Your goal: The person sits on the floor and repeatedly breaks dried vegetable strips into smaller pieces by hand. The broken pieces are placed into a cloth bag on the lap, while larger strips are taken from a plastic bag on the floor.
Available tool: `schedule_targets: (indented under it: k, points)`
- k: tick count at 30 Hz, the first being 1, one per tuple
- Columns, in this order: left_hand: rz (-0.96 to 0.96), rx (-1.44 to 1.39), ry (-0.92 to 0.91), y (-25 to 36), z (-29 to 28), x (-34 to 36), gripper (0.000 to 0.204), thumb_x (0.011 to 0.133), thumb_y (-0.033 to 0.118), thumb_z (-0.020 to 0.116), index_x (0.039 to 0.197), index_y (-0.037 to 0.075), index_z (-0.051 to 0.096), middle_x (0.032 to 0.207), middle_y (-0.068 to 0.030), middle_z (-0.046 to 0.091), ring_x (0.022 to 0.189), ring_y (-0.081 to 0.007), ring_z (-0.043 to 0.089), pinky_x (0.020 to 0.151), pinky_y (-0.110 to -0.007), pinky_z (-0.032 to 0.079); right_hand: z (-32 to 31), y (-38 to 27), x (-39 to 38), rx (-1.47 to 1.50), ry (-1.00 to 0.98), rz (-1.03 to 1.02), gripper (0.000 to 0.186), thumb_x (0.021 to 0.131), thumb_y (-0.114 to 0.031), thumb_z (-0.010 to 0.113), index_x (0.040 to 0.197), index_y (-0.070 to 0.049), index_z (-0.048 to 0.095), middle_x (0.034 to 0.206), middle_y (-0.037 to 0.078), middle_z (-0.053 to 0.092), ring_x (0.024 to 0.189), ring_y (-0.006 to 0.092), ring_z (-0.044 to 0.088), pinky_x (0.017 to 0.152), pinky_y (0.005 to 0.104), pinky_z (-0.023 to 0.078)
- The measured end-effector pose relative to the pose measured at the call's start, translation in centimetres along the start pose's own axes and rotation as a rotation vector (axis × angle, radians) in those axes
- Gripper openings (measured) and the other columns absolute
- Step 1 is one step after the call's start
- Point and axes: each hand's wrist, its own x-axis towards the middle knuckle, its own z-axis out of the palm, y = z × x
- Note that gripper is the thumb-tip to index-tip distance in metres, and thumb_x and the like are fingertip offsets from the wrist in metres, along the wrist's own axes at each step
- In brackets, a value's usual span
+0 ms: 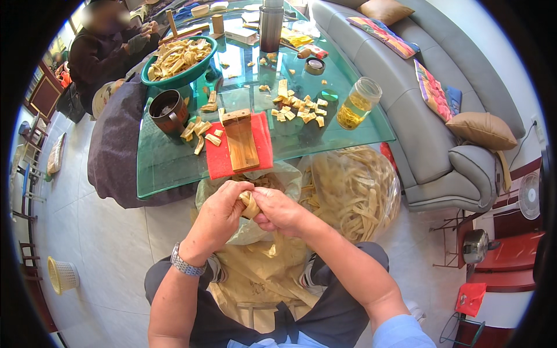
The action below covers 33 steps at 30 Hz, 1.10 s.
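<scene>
Both hands meet just off the near edge of the table, over an open plastic bag (pixel 285 175). My left hand (pixel 221 204) has its fingers closed round one side of a pale tan, flat strip folded into a small bundle (pixel 249 204). On its other side, my right hand (pixel 281 210) pinches the same bundle. Fingers hide part of it. Just beyond, a wooden block tool (pixel 242 148) lies on a folded red cloth (pixel 264 139). Small folded tan pieces (pixel 301 107) are scattered on the glass, with others (pixel 197 129) left of the cloth.
The glass table (pixel 165 182) bears a green basin (pixel 210 64) of folded pieces, a dark mug (pixel 168 113), a steel flask (pixel 271 29) and a glass jar (pixel 358 104). A clear bag of long strips (pixel 354 191) stands below. A person (pixel 96 55) sits far left; a grey sofa (pixel 400 104) is right.
</scene>
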Motion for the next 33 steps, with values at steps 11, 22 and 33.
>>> schedule_targets:
  k: [11,22,33]
  points:
    - [-0.348,-0.478,-0.055,-0.4,-0.4,-0.1,0.013,0.107,0.008,0.054,0.11,0.001,0.065,0.097,-0.0038,0.069,0.082,-0.0126,0.068,0.079,-0.027,0.056,1.3,-2.4,-2.6,-0.468,0.147,-0.496,0.027,0.099,-0.025,0.075,0.104,-0.002,0.061,0.093,0.007,0.074,0.084,0.0073,0.067,0.073,0.0255,0.054]
    - [-0.475,-1.138,-0.106,-0.4,-0.3,-0.1,0.023,0.107,0.015,0.056,0.119,-0.002,0.063,0.103,-0.0093,0.07,0.091,-0.0185,0.071,0.082,-0.034,0.06,0.3,-2.7,-2.4,-0.658,0.309,-0.585,0.027,0.101,-0.027,0.073,0.099,-0.001,0.069,0.086,0.003,0.073,0.079,0.0044,0.062,0.067,0.0251,0.052]
    - [-0.448,-1.017,0.1,-0.1,-0.7,0.5,0.017,0.104,0.01,0.061,0.118,0.001,0.061,0.109,-0.0072,0.069,0.092,-0.0152,0.07,0.085,-0.032,0.06,1.1,-2.9,-2.8,-0.124,0.086,-0.396,0.028,0.106,-0.035,0.065,0.099,-0.008,0.069,0.074,-0.008,0.054,0.063,0.0003,0.042,0.054,0.0199,0.031]
